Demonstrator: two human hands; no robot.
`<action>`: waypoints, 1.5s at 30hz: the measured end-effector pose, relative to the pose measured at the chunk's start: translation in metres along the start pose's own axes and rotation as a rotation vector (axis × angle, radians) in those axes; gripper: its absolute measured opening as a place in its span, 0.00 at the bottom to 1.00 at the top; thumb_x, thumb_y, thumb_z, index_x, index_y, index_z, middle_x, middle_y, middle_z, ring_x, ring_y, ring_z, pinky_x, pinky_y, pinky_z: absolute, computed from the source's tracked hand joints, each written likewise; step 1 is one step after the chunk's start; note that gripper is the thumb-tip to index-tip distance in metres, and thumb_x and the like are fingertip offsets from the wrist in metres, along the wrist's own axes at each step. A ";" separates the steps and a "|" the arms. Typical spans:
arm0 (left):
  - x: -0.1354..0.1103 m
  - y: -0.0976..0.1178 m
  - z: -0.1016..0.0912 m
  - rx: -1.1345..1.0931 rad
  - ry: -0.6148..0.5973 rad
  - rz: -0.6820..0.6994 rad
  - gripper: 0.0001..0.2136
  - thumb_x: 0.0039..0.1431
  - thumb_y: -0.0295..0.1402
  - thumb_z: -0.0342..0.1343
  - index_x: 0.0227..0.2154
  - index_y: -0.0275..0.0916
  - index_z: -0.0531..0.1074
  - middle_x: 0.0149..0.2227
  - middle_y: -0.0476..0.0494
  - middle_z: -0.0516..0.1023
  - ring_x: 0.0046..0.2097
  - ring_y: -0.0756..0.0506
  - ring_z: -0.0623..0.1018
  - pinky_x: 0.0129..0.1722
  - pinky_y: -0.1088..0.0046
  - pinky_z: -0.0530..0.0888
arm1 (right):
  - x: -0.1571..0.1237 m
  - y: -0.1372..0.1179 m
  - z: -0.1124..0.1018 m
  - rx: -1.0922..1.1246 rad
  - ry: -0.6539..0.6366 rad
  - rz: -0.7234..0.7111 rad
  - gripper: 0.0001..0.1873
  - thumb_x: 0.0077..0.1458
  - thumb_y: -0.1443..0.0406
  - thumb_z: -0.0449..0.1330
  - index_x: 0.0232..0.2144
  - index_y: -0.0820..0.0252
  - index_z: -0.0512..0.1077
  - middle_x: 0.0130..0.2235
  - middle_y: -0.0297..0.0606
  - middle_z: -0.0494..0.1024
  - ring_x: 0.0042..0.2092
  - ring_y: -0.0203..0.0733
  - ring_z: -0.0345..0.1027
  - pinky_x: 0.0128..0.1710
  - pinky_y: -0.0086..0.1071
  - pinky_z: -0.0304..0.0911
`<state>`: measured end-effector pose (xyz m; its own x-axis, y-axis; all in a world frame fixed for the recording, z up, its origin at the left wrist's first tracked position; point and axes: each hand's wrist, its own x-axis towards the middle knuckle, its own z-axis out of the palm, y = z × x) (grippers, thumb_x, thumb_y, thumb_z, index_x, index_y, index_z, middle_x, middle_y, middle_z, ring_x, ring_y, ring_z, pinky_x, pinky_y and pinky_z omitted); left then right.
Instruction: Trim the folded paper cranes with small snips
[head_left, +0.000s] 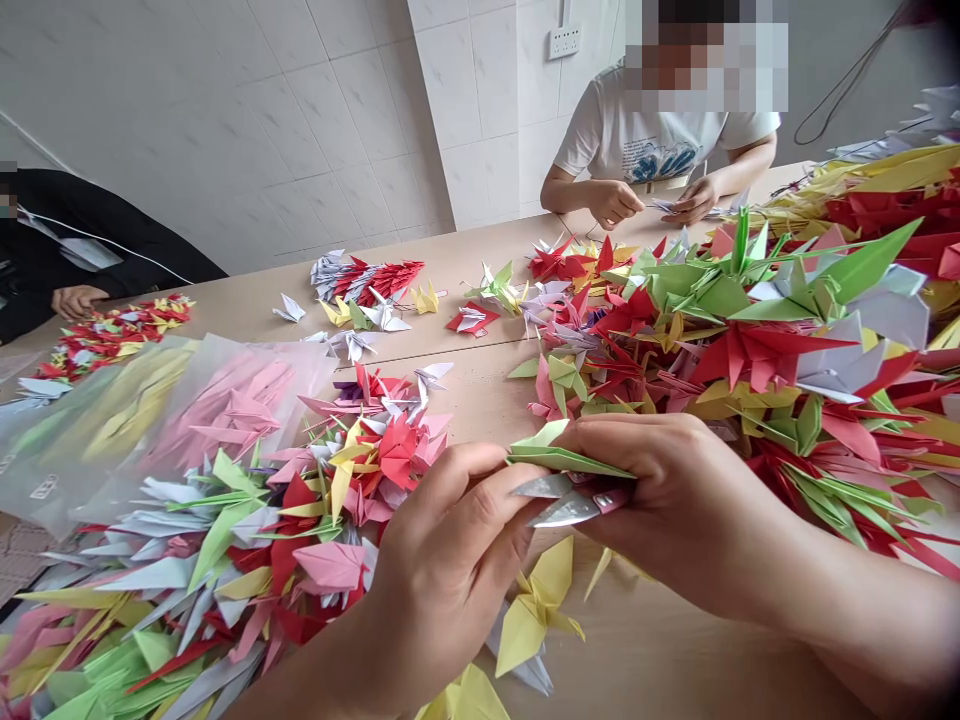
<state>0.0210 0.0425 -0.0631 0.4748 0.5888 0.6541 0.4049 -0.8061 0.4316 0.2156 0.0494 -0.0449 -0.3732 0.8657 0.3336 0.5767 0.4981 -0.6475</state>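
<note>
In front of me a green folded paper crane [562, 458] is held between both hands. My left hand [457, 540] pinches its left end with bent fingers. The fingers of my right hand [675, 510] close on its right end. That same hand also keeps a small pair of scissors [570, 508] in its palm, blades parted and pointing left beneath the crane; most of the handle is hidden. Below my hands a yellow paper crane [536, 605] lies on the table, partly over a pale one. Another yellow crane [465, 697] shows at the bottom edge.
Heaps of coloured paper cranes [750, 330] rise on the right, with more cranes [225, 560] at left. Plastic bags [300, 365] of folded paper lie on the table [480, 375]. One person [600, 140] handles paper across from me; another person [97, 230] sits far left.
</note>
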 end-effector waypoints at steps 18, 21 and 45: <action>0.002 0.000 -0.010 -0.335 -0.154 -0.375 0.07 0.67 0.27 0.56 0.43 0.46 0.74 0.54 0.45 0.75 0.57 0.46 0.76 0.56 0.74 0.74 | 0.002 0.004 -0.002 -0.017 -0.045 -0.061 0.10 0.42 0.78 0.63 0.25 0.60 0.72 0.22 0.26 0.69 0.22 0.30 0.58 0.23 0.23 0.54; 0.000 -0.001 -0.009 -0.532 -0.143 -0.519 0.07 0.65 0.27 0.58 0.40 0.49 0.72 0.48 0.48 0.77 0.46 0.48 0.81 0.45 0.76 0.80 | 0.002 0.005 -0.001 -0.035 -0.075 -0.079 0.08 0.44 0.76 0.64 0.28 0.61 0.75 0.22 0.28 0.71 0.22 0.31 0.60 0.23 0.24 0.54; 0.002 -0.002 -0.006 -0.701 -0.185 -0.688 0.05 0.67 0.37 0.58 0.44 0.48 0.73 0.40 0.48 0.81 0.40 0.48 0.82 0.38 0.77 0.79 | -0.001 0.010 0.003 -0.225 -0.010 -0.353 0.07 0.52 0.73 0.56 0.28 0.62 0.74 0.23 0.31 0.72 0.23 0.34 0.61 0.23 0.31 0.51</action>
<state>0.0167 0.0447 -0.0587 0.4489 0.8926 0.0426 0.1133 -0.1042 0.9881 0.2200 0.0534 -0.0536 -0.5832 0.6396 0.5009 0.5557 0.7638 -0.3284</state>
